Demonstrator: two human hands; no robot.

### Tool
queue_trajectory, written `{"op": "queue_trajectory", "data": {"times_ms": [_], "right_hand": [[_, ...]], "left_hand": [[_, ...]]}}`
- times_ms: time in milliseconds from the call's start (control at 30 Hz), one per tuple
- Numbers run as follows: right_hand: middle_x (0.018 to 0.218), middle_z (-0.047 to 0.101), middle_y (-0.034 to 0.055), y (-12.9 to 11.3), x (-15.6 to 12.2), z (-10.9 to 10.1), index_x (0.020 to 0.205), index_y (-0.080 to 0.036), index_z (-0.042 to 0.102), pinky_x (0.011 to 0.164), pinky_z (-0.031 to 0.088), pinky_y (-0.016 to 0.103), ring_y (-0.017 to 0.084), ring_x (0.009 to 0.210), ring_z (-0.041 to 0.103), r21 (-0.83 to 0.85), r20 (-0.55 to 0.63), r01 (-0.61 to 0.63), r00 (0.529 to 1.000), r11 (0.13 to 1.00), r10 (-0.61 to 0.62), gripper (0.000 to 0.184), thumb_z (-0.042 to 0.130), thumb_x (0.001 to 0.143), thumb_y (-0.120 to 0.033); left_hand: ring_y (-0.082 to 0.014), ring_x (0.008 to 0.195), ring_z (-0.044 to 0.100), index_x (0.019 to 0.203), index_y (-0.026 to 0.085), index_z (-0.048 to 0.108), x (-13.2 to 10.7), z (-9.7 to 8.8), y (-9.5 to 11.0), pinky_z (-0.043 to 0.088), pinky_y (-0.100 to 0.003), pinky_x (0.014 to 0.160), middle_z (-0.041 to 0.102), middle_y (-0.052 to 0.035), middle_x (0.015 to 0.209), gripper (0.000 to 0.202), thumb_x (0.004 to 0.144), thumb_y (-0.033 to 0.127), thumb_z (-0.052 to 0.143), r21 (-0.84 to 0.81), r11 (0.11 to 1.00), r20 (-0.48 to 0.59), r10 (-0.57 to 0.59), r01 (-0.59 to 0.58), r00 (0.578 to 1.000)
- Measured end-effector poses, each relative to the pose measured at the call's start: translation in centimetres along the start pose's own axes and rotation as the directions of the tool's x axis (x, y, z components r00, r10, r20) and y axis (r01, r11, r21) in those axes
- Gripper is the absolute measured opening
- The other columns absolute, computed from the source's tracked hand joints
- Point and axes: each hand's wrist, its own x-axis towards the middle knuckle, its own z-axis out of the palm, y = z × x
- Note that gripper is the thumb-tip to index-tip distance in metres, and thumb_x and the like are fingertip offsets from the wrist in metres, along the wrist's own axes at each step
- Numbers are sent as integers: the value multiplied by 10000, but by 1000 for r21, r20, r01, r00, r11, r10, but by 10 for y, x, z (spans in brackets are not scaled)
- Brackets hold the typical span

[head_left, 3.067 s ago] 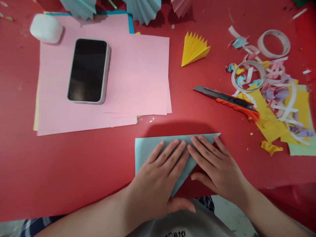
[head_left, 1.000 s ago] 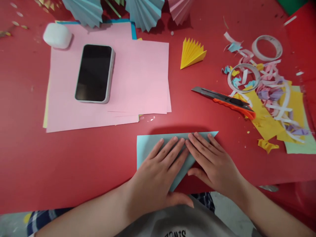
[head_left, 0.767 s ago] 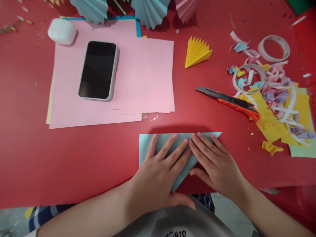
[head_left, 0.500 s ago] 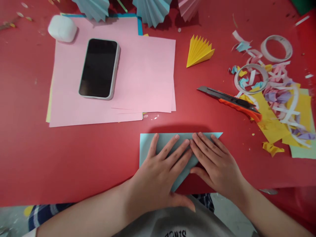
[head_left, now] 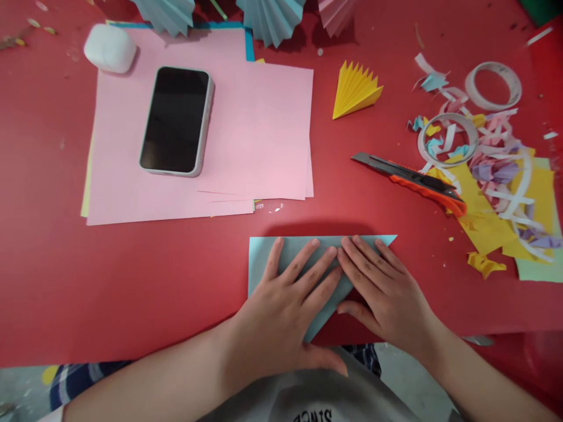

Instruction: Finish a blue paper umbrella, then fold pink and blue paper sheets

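A light blue sheet of paper [head_left: 259, 264] lies at the near edge of the red table, with a straight far edge and a slanting right side. Spread flat across its middle is my left hand [head_left: 290, 310], fingers apart. My right hand [head_left: 382, 287] rests on the paper's right part, fingers stretched out near the far edge and thumb apart on the table side. The two hands' fingertips meet near the middle of that edge. Much of the paper is hidden under both hands.
Pink paper sheets [head_left: 264, 129] carry a phone [head_left: 176, 120], with a white case [head_left: 109, 48] at their corner. Right of them are a pleated yellow paper fan [head_left: 356, 91], an orange utility knife [head_left: 422, 186] with its blade out, a tape roll [head_left: 512, 88] and paper scraps [head_left: 484, 223].
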Motion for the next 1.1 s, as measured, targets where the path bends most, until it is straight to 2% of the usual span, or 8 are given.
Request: {"op": "queue_trajectory", "data": {"times_ms": [433, 633, 733, 800, 900, 1000, 1100], "right_hand": [[1390, 406, 139, -2, 1, 0, 1335, -75, 386, 1056, 292, 452, 265, 1301, 346, -14, -8, -22, 1000, 1000, 22, 639, 419, 870, -512], [1376, 431, 153, 7, 6, -10, 1312, -82, 423, 1034, 326, 442, 274, 1283, 366, 53, 0, -8, 1000, 999, 8, 598, 409, 879, -494], [1279, 534, 148, 14, 15, -16, 1268, -97, 479, 974, 389, 414, 266, 1181, 473, 32, -70, -54, 996, 998, 56, 488, 480, 876, -387], [1146, 618, 132, 17, 21, -20, 1218, -105, 529, 882, 443, 384, 246, 1030, 560, -6, -106, -106, 989, 994, 105, 417, 523, 861, -320], [932, 659, 100, 18, 30, -23, 1129, -117, 597, 740, 466, 358, 216, 822, 589, -44, -106, -150, 984, 988, 145, 332, 539, 852, -289], [823, 631, 83, 19, 36, -24, 1077, -132, 625, 693, 455, 348, 209, 778, 570, -34, -91, -173, 981, 984, 170, 289, 527, 857, -293], [847, 612, 88, 19, 37, -24, 1070, -151, 618, 687, 446, 341, 216, 813, 557, -14, -72, -207, 976, 978, 205, 282, 520, 860, -311]], "left_hand": [[-324, 1372, 96, 1414, 153, 233, 1, 0, 0, -21, -594, 1074, 183, -84, 1493, 892, 766, 766, 193, -32, 999, -11, -23, 22, 1000], [-324, 1374, 79, 1409, 146, 243, 1, -1, 0, -47, -597, 1068, 152, -81, 1500, 900, 763, 770, 183, -32, 999, 12, -16, 17, 1000], [-329, 1373, 75, 1404, 148, 257, 1, 0, -1, -52, -605, 1060, 156, -89, 1499, 898, 762, 771, 175, -35, 999, 9, -8, 9, 1000], [-328, 1373, 76, 1411, 146, 236, 1, 0, -1, -57, -605, 1057, 161, -90, 1498, 901, 764, 770, 169, -40, 999, 9, -6, 6, 1000], [-324, 1373, 75, 1419, 144, 207, 1, 0, -1, -70, -596, 1057, 163, -87, 1498, 903, 767, 766, 161, -43, 999, 15, -6, 7, 1000], [-329, 1373, 62, 1420, 139, 206, 1, -1, -1, -85, -594, 1053, 148, -89, 1500, 900, 772, 761, 155, -44, 999, 21, -3, 4, 1000], [-336, 1371, 66, 1417, 136, 219, 1, -1, -1, -80, -594, 1054, 146, -97, 1499, 894, 777, 756, 151, -48, 999, 16, 0, 1, 1000]]}}
